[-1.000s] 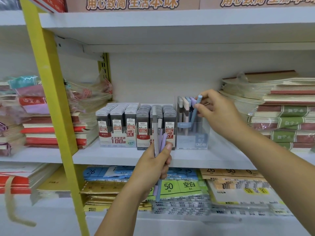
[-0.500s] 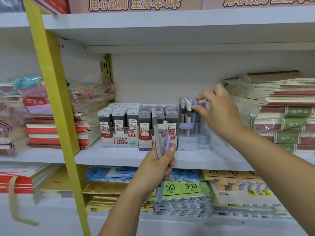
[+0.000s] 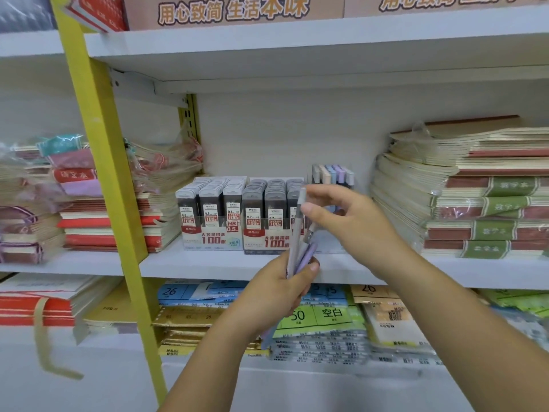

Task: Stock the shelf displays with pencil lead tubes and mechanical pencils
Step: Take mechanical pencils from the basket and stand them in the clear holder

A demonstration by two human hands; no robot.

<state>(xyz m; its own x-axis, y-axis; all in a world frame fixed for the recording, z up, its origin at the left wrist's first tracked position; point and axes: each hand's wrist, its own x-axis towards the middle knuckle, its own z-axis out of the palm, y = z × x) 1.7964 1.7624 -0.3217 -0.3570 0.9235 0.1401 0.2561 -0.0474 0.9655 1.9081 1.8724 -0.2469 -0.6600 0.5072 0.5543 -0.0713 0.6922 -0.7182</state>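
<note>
My left hand (image 3: 282, 288) grips a small bunch of mechanical pencils (image 3: 300, 248), grey and lilac, held upright in front of the middle shelf. My right hand (image 3: 347, 221) is right above them, thumb and forefinger pinching the top of the tallest grey pencil. Behind the right hand stands a clear display box of pastel mechanical pencils (image 3: 332, 175); its lower part is hidden. To the left of it, two display boxes of dark pencil lead tubes (image 3: 234, 209) stand filled on the white shelf (image 3: 208, 263).
Stacks of wrapped notebooks lie at the right (image 3: 475, 197) and left (image 3: 113, 221) of the shelf. A yellow upright post (image 3: 113, 185) crosses the left. Packs of paper (image 3: 320, 319) fill the shelf below. Another shelf board (image 3: 297, 49) hangs overhead.
My right hand left the blue pencil in the clear box and came back down-left to the bunch in my left hand, taking the top of a grey pencil.
</note>
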